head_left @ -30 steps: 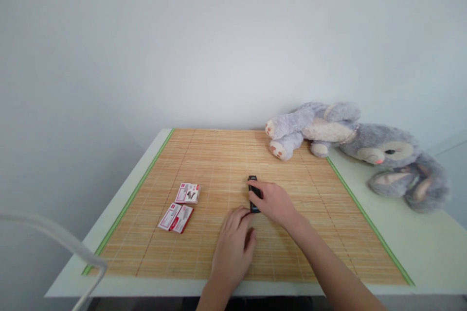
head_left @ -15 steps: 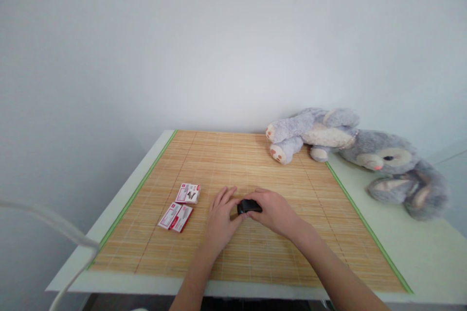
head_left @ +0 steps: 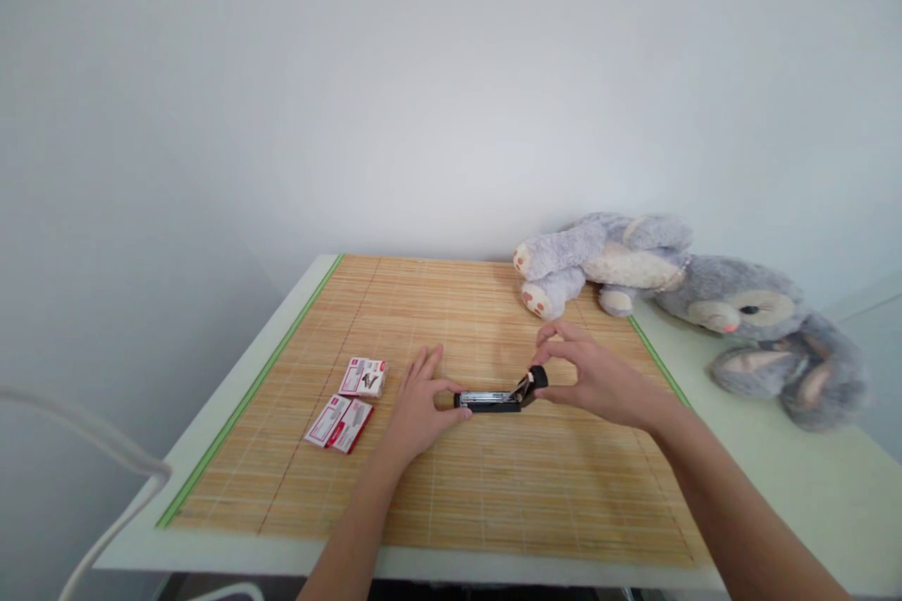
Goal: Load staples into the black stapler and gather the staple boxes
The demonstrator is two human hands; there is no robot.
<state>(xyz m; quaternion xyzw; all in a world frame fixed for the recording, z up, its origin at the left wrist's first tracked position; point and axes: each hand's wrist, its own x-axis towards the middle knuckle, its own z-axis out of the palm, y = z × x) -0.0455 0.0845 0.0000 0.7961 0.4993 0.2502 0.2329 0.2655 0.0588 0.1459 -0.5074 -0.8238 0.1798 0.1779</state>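
Observation:
A black stapler (head_left: 493,399) lies sideways on the bamboo mat (head_left: 451,451), swung open so its metal staple channel shows. My left hand (head_left: 417,404) pinches the left end of its base against the mat. My right hand (head_left: 596,377) pinches the black top arm at the right end, lifted a little above the base. Three small red-and-white staple boxes (head_left: 350,399) lie on the mat to the left of my left hand.
A grey plush rabbit (head_left: 694,300) lies on its side at the back right, partly on the mat and partly on the white table (head_left: 810,479). A white cable (head_left: 105,479) curves past the table's front left corner. A plain wall stands behind.
The stapler was turned from pointing away to lying sideways, then opened. My left hand moved onto its left end; my right hand moved right and raised the top arm.

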